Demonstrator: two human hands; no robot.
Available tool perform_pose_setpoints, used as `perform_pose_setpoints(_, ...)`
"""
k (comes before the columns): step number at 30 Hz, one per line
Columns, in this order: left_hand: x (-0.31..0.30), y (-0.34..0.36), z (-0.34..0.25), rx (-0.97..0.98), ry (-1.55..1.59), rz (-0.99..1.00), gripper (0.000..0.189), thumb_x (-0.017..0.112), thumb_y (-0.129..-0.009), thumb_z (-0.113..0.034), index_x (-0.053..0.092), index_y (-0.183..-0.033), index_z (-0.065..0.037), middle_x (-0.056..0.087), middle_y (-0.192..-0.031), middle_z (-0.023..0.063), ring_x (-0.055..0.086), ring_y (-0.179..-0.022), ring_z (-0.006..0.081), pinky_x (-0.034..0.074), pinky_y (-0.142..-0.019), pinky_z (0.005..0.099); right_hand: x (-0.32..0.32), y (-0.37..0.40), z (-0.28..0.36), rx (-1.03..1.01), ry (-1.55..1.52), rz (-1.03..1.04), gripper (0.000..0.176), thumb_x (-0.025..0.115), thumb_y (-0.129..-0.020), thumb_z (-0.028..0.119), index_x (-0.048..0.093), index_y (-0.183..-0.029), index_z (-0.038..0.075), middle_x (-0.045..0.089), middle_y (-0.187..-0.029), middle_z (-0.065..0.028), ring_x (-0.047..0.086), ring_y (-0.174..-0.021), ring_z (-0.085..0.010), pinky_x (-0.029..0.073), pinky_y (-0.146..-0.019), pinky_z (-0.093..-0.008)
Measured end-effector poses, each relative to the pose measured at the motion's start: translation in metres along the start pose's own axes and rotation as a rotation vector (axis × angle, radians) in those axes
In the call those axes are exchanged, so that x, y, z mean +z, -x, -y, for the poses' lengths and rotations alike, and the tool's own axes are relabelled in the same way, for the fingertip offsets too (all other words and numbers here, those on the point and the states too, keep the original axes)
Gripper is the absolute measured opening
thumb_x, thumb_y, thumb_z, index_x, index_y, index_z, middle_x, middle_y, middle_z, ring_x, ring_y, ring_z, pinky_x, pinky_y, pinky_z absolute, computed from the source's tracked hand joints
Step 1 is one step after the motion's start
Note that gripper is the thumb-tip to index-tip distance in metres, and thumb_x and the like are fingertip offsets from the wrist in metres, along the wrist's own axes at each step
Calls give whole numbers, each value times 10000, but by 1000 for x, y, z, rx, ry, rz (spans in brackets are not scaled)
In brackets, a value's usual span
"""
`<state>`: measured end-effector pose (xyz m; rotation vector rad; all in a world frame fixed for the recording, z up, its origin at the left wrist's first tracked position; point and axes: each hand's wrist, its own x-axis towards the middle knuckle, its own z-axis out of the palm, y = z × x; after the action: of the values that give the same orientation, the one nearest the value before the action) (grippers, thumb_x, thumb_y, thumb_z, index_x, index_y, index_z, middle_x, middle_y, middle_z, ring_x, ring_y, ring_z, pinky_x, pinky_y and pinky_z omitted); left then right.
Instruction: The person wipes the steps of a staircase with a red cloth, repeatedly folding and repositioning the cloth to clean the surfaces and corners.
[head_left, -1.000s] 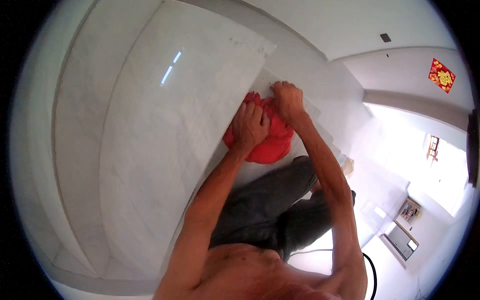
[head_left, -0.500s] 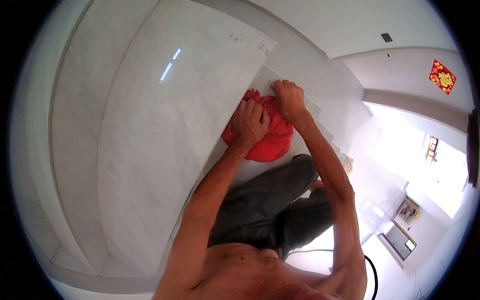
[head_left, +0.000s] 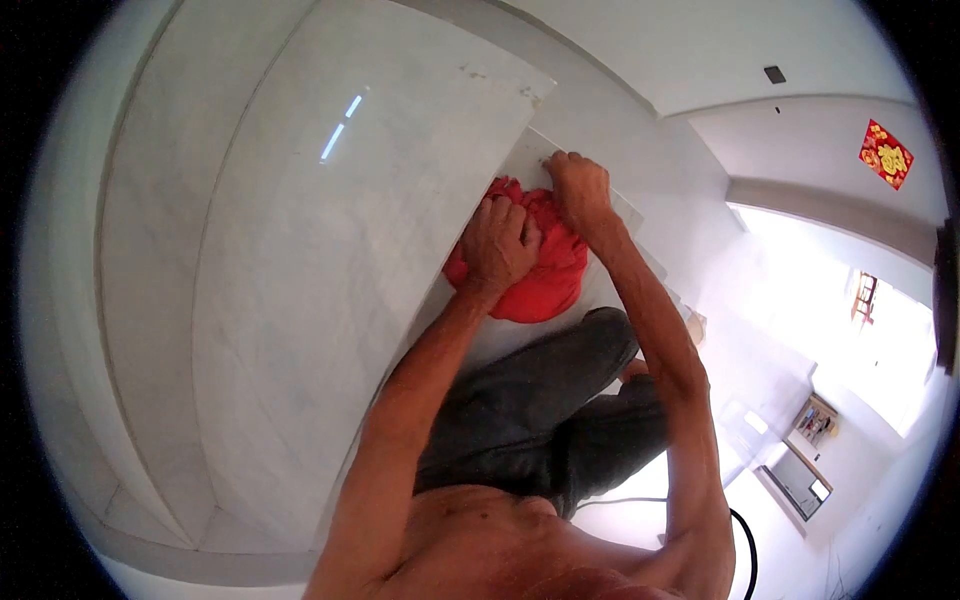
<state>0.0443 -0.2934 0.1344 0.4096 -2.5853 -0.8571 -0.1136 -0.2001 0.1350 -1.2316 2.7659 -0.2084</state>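
A bulging, crumpled red bag (head_left: 548, 285) lies on a pale stone step, close against the taller slab at its left. On top of it, my left hand (head_left: 500, 243) has its fingers curled into the red material. Just beyond the bag's upper right edge is my right hand (head_left: 580, 192), closed, with its fingertips down by the step's surface. Whatever may be between those fingertips is too small to make out. My left forearm and hand hide part of the bag.
A large polished stone slab (head_left: 320, 250) with a straight edge fills the left. My bent legs in dark trousers (head_left: 510, 410) are just below the bag. More steps descend at the right along the white wall (head_left: 650, 165), towards a bright opening.
My right hand has shifted very slightly upward by the step's far edge. My left hand and the red bag stay in almost the same place.
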Motion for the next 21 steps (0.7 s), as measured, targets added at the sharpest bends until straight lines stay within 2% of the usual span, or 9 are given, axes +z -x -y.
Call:
perform_pose_setpoints(1,-1,1,0,14,6,-8,172,674,-773,-160,541,-769,-52,534,-859,155,524,-833,357,433,-718,494,-3,1,2,16,0,2,61,609,-875,101,606,-883,41,655,-855,-166,659,-816,-381,535,-678,-477)
perform_pose_setpoints(4,-3,1,2,30,9,-23,169,674,-770,-157,543,-772,-51,534,-858,151,523,-829,354,433,-718,493,-10,-5,6,112,-15,104,189,670,-776,77,613,-952,42,662,-924,-185,677,-883,-379,564,-765,-483)
perform_pose_setpoints(7,-2,1,2,20,10,2,165,673,-770,-152,542,-770,-51,533,-854,150,521,-825,354,432,-717,496,3,9,3,-10,-2,78,179,667,-770,71,613,-937,36,660,-910,-192,680,-869,-384,561,-749,-478)
perform_pose_setpoints(10,-1,2,1,16,2,-1,163,671,-773,-147,539,-767,-53,530,-847,149,520,-822,354,431,-716,496,-12,-1,-1,51,-36,32,163,660,-783,74,610,-934,34,658,-890,-194,685,-849,-384,561,-731,-482)
perform_pose_setpoints(13,0,-2,2,16,9,0,163,671,-776,-144,536,-762,-56,526,-838,149,519,-819,355,429,-714,495,2,10,-2,-37,-10,86,179,657,-784,73,609,-950,29,658,-903,-197,680,-866,-394,557,-727,-486)
perform_pose_setpoints(16,0,3,0,15,17,3,170,672,-779,-144,528,-754,-57,523,-833,150,518,-815,357,428,-712,495,-10,0,-4,83,-24,67,69,601,-868,80,616,-919,36,655,-884,-191,659,-836,-392,533,-705,-485)
perform_pose_setpoints(19,0,-1,2,34,12,-21,174,673,-777,-143,523,-750,-58,522,-835,152,518,-813,359,426,-711,495,-4,13,-1,-51,-14,32,68,600,-870,83,623,-916,38,662,-894,-194,662,-824,-388,535,-705,-479)
perform_pose_setpoints(21,1,2,-1,48,26,-39,177,674,-774,-141,520,-751,-57,522,-839,154,518,-815,359,425,-711,494,-8,6,-4,15,-10,78,135,640,-820,70,617,-945,26,665,-935,-192,675,-875,-385,554,-727,-487)
